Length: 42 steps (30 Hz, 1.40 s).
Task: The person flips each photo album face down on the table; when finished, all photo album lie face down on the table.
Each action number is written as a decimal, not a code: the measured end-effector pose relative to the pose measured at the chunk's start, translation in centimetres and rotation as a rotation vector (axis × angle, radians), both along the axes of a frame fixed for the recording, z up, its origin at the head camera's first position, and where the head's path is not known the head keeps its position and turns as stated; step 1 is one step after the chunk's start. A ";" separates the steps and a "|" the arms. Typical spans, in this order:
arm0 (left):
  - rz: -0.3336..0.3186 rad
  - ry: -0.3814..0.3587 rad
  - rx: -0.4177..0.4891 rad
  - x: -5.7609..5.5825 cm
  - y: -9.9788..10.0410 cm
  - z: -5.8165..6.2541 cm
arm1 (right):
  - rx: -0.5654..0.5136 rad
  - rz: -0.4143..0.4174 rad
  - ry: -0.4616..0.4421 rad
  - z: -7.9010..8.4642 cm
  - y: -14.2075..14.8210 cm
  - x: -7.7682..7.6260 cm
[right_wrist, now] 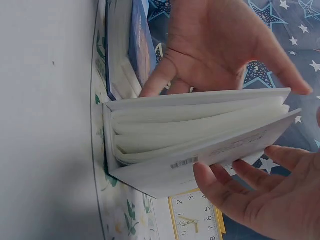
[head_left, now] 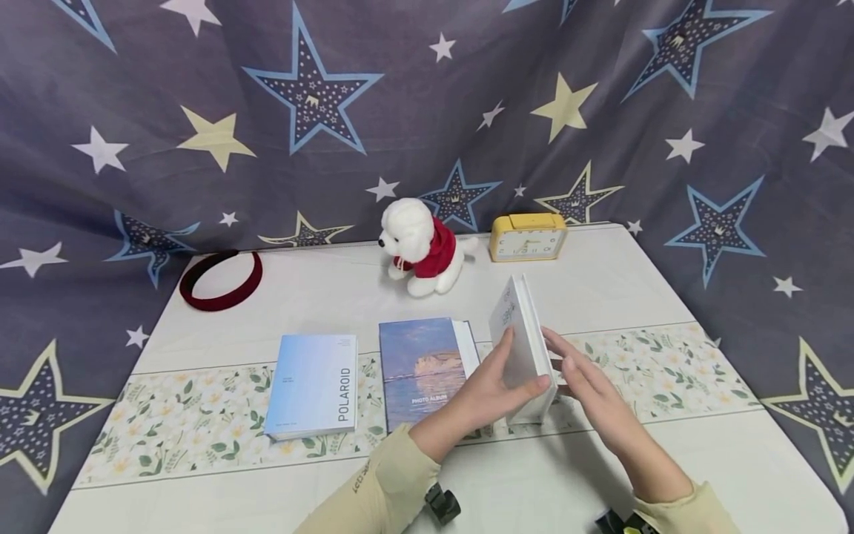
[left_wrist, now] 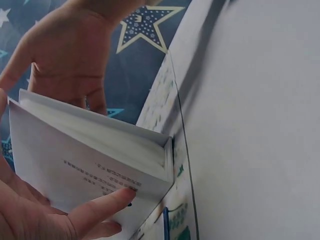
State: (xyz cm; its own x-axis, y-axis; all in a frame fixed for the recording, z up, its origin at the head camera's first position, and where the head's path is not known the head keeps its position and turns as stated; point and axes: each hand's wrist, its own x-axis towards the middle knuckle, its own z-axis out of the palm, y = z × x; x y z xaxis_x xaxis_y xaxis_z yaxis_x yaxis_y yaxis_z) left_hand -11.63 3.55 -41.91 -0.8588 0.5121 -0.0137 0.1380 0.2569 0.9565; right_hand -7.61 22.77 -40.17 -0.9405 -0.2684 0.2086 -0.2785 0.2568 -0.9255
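Now | white book (head_left: 525,348): upright, slightly splayed, dark-lettered | hands (head_left: 490,389) (head_left: 594,393): uncurled, touching both sides

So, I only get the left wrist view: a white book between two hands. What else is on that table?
Observer: A toy dog in a red top sits farther back than the white book.
Visitor: Sweet! Any other books I'm missing?
Observer: Yes, a pale blue book marked POLAROID lies flat, toward the person's left.
Visitor: And the cover turned away from me, is anything printed there?
Observer: The right wrist view shows a barcode there, near the fingertips of the right hand.
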 end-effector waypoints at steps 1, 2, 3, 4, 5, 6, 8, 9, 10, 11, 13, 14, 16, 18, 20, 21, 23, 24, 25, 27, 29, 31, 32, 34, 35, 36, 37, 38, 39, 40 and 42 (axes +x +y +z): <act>0.005 -0.011 0.008 0.1 0.0 0.1 | -0.002 0.008 0.005 0.0 -0.1 0.0; 0.012 -0.026 0.014 0.1 0.0 0.2 | -0.001 0.015 0.009 0.0 -0.1 0.0; 0.018 -0.039 0.020 0.2 0.0 0.3 | 0.000 0.022 0.013 0.0 -0.2 0.0; 0.023 -0.050 0.028 0.3 0.0 0.3 | 0.005 0.026 0.015 0.0 -0.3 0.0; 0.027 -0.062 0.038 0.3 0.0 0.4 | 0.013 0.027 0.017 0.0 -0.3 -0.1; 0.028 -0.071 0.049 0.4 0.0 0.5 | 0.021 0.024 0.016 0.0 -0.4 0.0; 0.035 -0.091 0.066 0.4 -0.1 0.5 | 0.033 0.023 0.011 0.0 -0.5 0.0; 0.036 -0.094 0.079 0.4 -0.1 0.5 | 0.038 0.022 0.005 -0.1 -0.5 0.0; 0.037 -0.099 0.092 0.4 -0.2 0.5 | 0.042 0.024 -0.001 -0.1 -0.5 -0.1; 0.034 -0.103 0.108 0.4 -0.2 0.5 | 0.042 0.028 -0.006 -0.2 -0.5 -0.1; 0.024 -0.118 0.142 0.4 -0.3 0.5 | 0.039 0.041 -0.013 -0.4 -0.5 -0.2; 0.013 -0.121 0.165 0.4 -0.4 0.5 | 0.041 0.044 -0.015 -0.6 -0.5 -0.2; -0.012 -0.119 0.214 0.4 -0.4 0.4 | 0.039 0.048 -0.014 -0.9 -0.4 -0.3; -0.037 -0.108 0.263 0.3 -0.5 0.2 | 0.039 0.046 -0.007 -1.2 -0.3 -0.4; -0.054 -0.086 0.308 0.3 -0.5 0.1 | 0.056 0.029 -0.002 -1.5 -0.2 -0.5; -0.054 -0.084 0.321 0.3 -0.5 0.0 | 0.061 0.023 0.006 -1.7 -0.2 -0.5; -0.053 -0.082 0.339 0.5 -0.7 0.3 | 0.084 0.008 0.013 -2.0 -0.1 -0.6; -0.052 -0.080 0.347 0.5 -0.8 0.3 | 0.099 -0.001 0.014 -2.1 0.0 -0.7; -0.051 -0.076 0.351 0.5 -0.8 0.3 | 0.109 -0.011 0.008 -2.2 0.0 -0.7; -0.053 -0.076 0.357 0.6 -1.0 0.2 | 0.122 -0.028 -0.013 -2.4 0.1 -0.8; -0.067 -0.080 0.381 0.5 -1.1 -0.2 | 0.122 -0.046 -0.070 -2.4 0.2 -0.8; -0.076 -0.098 0.395 0.6 -1.2 -0.3 | 0.119 -0.066 -0.140 -2.3 0.3 -0.7; -0.078 -0.114 0.402 0.7 -1.3 -0.4 | 0.117 -0.075 -0.175 -2.3 0.4 -0.7; -0.078 -0.145 0.410 0.8 -1.4 -0.4 | 0.113 -0.088 -0.229 -2.3 0.5 -0.7; -0.077 -0.157 0.406 0.8 -1.5 -0.5 | 0.115 -0.093 -0.247 -2.4 0.6 -0.8; -0.077 -0.166 0.409 0.8 -1.5 -0.5 | 0.122 -0.098 -0.258 -2.4 0.7 -0.8; -0.078 -0.174 0.410 0.8 -1.5 -0.5 | 0.132 -0.100 -0.264 -2.5 0.8 -0.8; -0.081 -0.177 0.411 0.8 -1.6 -0.5 | 0.143 -0.099 -0.265 -2.6 0.9 -0.8; -0.084 -0.176 0.413 0.8 -1.6 -0.6 | 0.154 -0.097 -0.264 -2.6 0.9 -0.9; -0.090 -0.176 0.417 0.7 -1.6 -0.6 | 0.168 -0.098 -0.265 -2.7 1.0 -0.9; -0.105 -0.172 0.428 0.6 -1.7 -0.7 | 0.186 -0.093 -0.267 -2.7 1.2 -1.0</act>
